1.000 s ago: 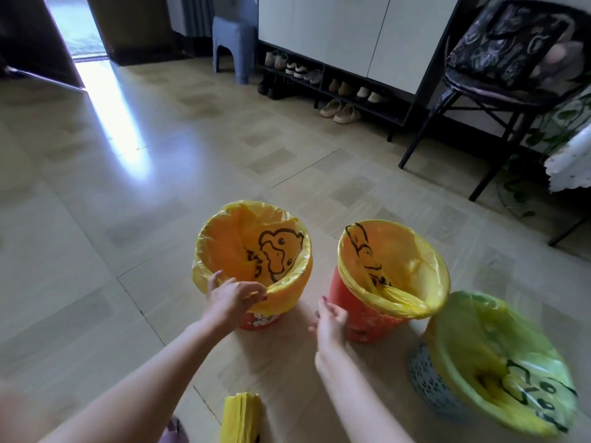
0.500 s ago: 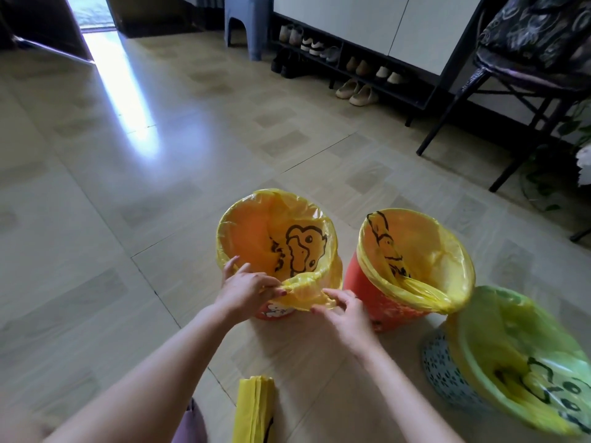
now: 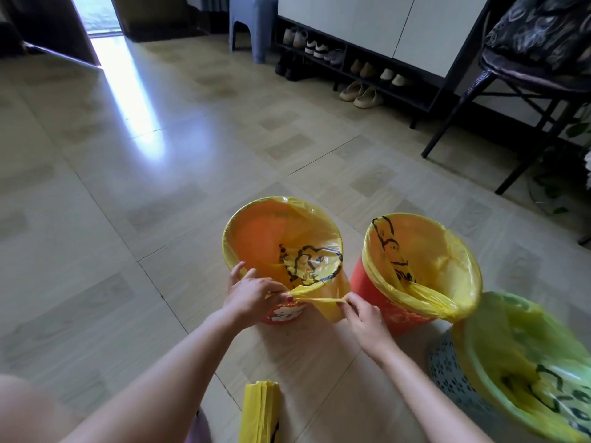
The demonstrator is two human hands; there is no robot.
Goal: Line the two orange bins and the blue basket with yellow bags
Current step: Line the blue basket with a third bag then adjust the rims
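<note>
Tiled hallway floor (image 3: 134, 238), shiny from the light through the doorway, everything sitting right on it. Both hands are on the nearer-left orange bin (image 3: 284, 314): the left hand (image 3: 252, 298) has its fingers curled and pinching one end of a twisted strand of the yellow bag (image 3: 287, 225), and the right hand (image 3: 361, 318) pinches the other end, so the strand runs straight across between the two sets of fingertips, left to right, just outside the near rim. Looks to me like slack being gathered for a knot, so the next move hangs on that side-to-side line; both hands are equally close, with the bin itself just beyond the fingers. Out past the right hand is the second orange bin (image 3: 383, 298), its bag (image 3: 425, 251) already cinched into a tail at the near rim. Further right and nearer the body is the blue basket (image 3: 447, 366), bag (image 3: 518, 353) draped over it too. Count: two orange bins, one basket, three bags fitted, plus one folded stack of spare bags (image 3: 260, 410) on the floor below the wrists. I'd call this the last tidy-up.
</note>
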